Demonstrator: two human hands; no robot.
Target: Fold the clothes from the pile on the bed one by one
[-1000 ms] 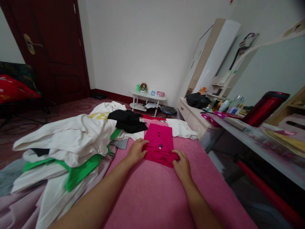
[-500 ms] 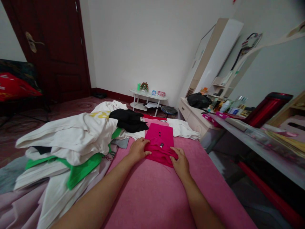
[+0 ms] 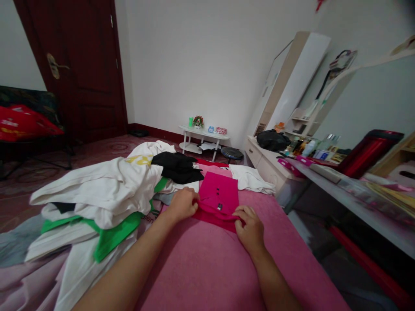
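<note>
A magenta shirt (image 3: 218, 185) lies folded into a flat rectangle on the pink bed cover (image 3: 201, 268). Two dark buttons and a small dark label show on it. My left hand (image 3: 184, 204) pinches the left end of the collar edge. At the right end of that same edge, my right hand (image 3: 249, 225) grips the cloth between thumb and fingers. The collar part is drawn into a taut ridge between both hands, with a strip of magenta cloth lying nearer to me.
To the left is a heap of clothes: a white shirt (image 3: 106, 185), a green garment (image 3: 119, 233) and a black garment (image 3: 177, 166). A folded white garment (image 3: 253, 178) lies beyond the magenta one. A cluttered desk (image 3: 356, 203) stands along the right.
Both hands have closed on the ends of the collar edge and pulled it straight; before, the fingers lay looser on crumpled cloth. The view has shifted slightly.
</note>
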